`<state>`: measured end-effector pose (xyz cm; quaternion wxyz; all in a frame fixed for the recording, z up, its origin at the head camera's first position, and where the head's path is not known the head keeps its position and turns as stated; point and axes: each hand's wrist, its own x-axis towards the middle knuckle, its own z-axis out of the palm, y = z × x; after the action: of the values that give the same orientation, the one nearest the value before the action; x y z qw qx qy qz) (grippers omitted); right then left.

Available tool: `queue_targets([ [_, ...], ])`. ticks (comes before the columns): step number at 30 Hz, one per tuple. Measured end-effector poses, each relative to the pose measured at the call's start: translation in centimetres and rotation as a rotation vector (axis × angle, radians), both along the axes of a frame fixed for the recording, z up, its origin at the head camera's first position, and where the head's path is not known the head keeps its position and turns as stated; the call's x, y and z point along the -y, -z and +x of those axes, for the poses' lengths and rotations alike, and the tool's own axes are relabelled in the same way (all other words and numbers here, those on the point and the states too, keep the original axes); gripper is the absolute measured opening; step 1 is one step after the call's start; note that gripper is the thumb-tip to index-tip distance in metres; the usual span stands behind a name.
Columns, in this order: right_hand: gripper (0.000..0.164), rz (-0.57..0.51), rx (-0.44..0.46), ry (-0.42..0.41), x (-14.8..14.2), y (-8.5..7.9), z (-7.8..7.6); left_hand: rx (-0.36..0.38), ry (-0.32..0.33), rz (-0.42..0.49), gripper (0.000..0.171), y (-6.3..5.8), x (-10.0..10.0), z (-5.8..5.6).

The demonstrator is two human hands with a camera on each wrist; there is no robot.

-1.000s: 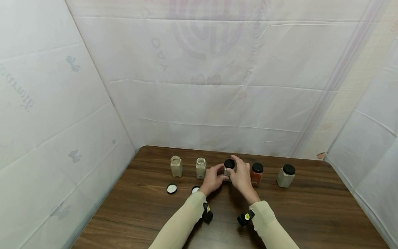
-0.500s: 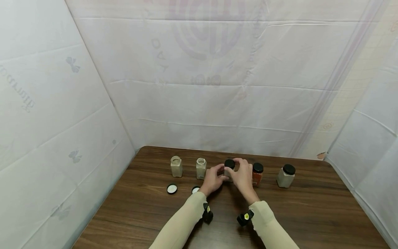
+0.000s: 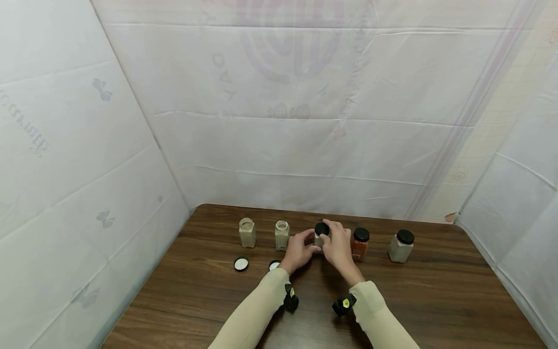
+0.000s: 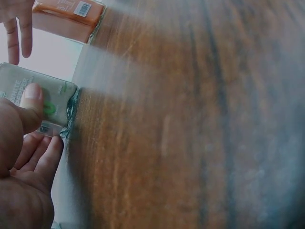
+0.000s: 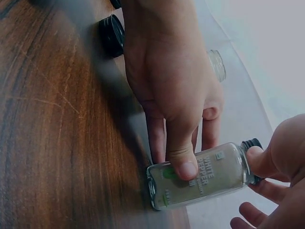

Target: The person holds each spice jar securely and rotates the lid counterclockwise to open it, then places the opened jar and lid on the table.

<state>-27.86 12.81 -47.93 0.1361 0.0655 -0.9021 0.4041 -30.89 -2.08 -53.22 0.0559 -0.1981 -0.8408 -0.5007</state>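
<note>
A glass jar of white pepper (image 5: pixel 221 167) with a black lid (image 3: pixel 321 228) stands upright between the two hands. My left hand (image 3: pixel 298 253) grips the jar's body low down, its thumb across the label and fingers on the other side in the left wrist view. On the lid, my right hand (image 3: pixel 338 248) pinches with thumb and fingers; in the right wrist view its thumb lies against the lid's edge and the other fingers are partly curled. Just right of that hand stands a jar of orange-red spice (image 3: pixel 360 248) with a black lid.
Two lidless jars, one far left (image 3: pixel 247 234) and one nearer (image 3: pixel 281 236), stand on the brown wooden table (image 3: pixel 196 291). Before them lie black lids with white insides, a left lid (image 3: pixel 240 264) and a partly hidden lid (image 3: pixel 274 265). A lidded pale jar (image 3: pixel 400 248) stands at right.
My right hand's fingers shifted round the lid, loosening toward the right half a second ago and closing back on it now. The left hand and jar stayed in place.
</note>
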Motion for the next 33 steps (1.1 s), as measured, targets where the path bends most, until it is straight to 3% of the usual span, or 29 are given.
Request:
queue_targets([
  [7,0.064,-0.024,-0.024,0.041,-0.05,-0.41,0.28,0.024,-0.003,0.018,0.050,-0.14,-0.04,0.14],
  [17,0.048,-0.052,-0.055,0.118,0.09,-0.22,0.11,0.016,-0.004,0.016,0.051,-0.08,-0.01,0.18],
  [24,0.043,-0.040,-0.021,0.054,0.24,-0.02,0.10,0.011,-0.007,0.009,0.051,0.02,-0.01,0.07],
  [33,0.048,0.003,0.002,0.009,0.24,-0.30,0.06,0.000,-0.010,0.010,0.047,0.06,-0.03,-0.10],
])
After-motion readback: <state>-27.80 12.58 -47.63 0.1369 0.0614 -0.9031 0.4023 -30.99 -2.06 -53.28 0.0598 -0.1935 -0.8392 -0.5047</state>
